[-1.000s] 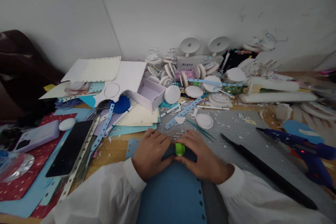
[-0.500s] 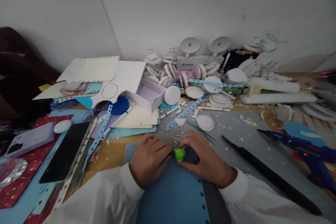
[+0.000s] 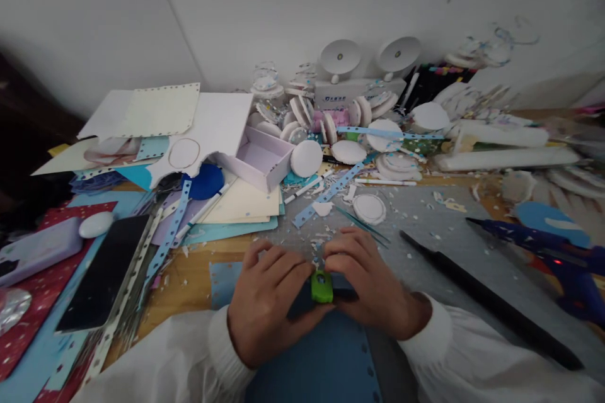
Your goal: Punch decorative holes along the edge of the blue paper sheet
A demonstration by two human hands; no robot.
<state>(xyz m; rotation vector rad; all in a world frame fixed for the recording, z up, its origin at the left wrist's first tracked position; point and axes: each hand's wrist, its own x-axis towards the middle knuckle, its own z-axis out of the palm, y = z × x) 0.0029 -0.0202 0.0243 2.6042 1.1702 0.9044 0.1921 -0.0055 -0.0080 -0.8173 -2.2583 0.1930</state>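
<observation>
A small green craft punch [image 3: 322, 287] sits at the far edge of a blue paper sheet [image 3: 312, 362], whose right border carries a row of punched shapes. From the left, my left hand [image 3: 269, 299] closes on the punch, its thumb along the near side and fingers at the far side. My right hand [image 3: 371, 283] grips it from the right with curled fingers. The paper edge under the punch is partly hidden by my hands. Small paper bits lie just beyond them.
A black pen-like tool [image 3: 486, 296] and a blue glue gun [image 3: 539, 255] lie right on the grey mat [image 3: 439, 220]. At left are a phone [image 3: 106, 274] and a punched paper strip [image 3: 170, 233]. A lilac box [image 3: 259, 160] and white discs [image 3: 306, 158] crowd the back.
The green punch has turned so its top faces me more. My left hand has shifted nearer, its thumb now stretched along the punch's near side. The head view has tilted down slightly.
</observation>
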